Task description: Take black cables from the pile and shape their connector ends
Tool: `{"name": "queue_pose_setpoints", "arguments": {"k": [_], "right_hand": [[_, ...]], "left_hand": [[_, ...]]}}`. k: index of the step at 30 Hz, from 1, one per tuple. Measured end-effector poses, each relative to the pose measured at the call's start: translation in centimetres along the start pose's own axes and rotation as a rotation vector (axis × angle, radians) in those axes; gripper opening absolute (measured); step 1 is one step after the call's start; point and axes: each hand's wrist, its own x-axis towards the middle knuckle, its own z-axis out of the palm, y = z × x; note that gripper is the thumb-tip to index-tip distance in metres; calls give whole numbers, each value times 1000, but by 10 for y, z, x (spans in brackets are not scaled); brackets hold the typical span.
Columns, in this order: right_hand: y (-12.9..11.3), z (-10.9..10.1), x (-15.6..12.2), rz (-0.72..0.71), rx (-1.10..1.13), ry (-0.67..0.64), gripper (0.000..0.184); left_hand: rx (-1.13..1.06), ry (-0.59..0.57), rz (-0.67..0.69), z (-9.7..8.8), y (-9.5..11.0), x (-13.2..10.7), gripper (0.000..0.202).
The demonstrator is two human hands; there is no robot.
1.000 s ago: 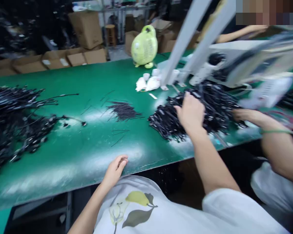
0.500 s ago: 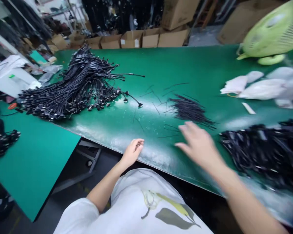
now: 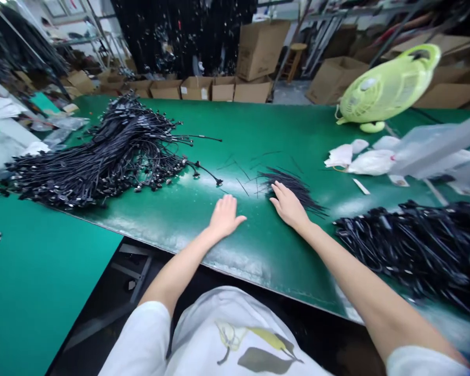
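Both hands open, nothing clamped: right hand [image 3: 290, 207] flat against loose tuft of thin black wires [image 3: 288, 187] on green surface [image 3: 235, 125], left hand [image 3: 224, 216] flat nearby, black cable heap [image 3: 102, 159] leftward, second black cable heap [image 3: 411, 250] rightward.

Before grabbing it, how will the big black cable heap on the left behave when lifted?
The black cable heap is probably floppy; its thin cords drape loosely. Strands look interlaced, so lifting some may drag others, and plug ends could snag.

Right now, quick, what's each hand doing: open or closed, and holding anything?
Left hand: open, flat on the green mat, holding nothing.
Right hand: open, resting against the thin black wires, not gripping them.
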Motion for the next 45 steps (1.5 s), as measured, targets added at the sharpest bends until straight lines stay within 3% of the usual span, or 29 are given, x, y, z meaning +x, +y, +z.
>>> {"name": "queue_pose_setpoints", "arguments": {"k": [3,6,10,13,16,20,22,25,28,32,36,40,43,45], "right_hand": [[-17,-4,21,-81,54,30,55],[-40,1,68,-191,96,-15,54],[-75,29,151,-231,4,-53,55],[-94,61,194,-200,-94,-29,55],[-86,87,208,-227,-137,-13,55],[-50,98,208,-313,-125,55,59],[-47,96,208,-334,-41,24,60],[-82,87,218,-307,96,-131,57],[-142,82,250,-217,134,-321,57],[-208,88,304,-121,95,-394,60],[-266,105,330,-109,61,-284,76],[-342,130,324,-289,48,-130,89],[-380,149,320,-472,-16,-224,87],[-384,156,324,-547,-65,-296,80]], "left_hand": [[-43,-60,243,11,26,32,73],[-160,-107,418,15,39,36,67],[-315,-59,363,4,19,17,61],[-362,-7,237,-16,-26,-7,56],[-331,129,30,-51,-93,-45,50],[-156,429,-343,-125,-195,-98,44],[7,489,-498,-168,-243,-110,47],[274,419,-693,-227,-305,-101,56],[409,245,-835,-264,-359,-77,58],[387,150,-901,-273,-412,-50,74],[376,86,-967,-263,-448,-28,97],[379,-22,-1051,-260,-467,-11,114],[425,-57,-1052,-260,-469,-7,115],[472,-32,-1033,-258,-467,-9,110]]}}
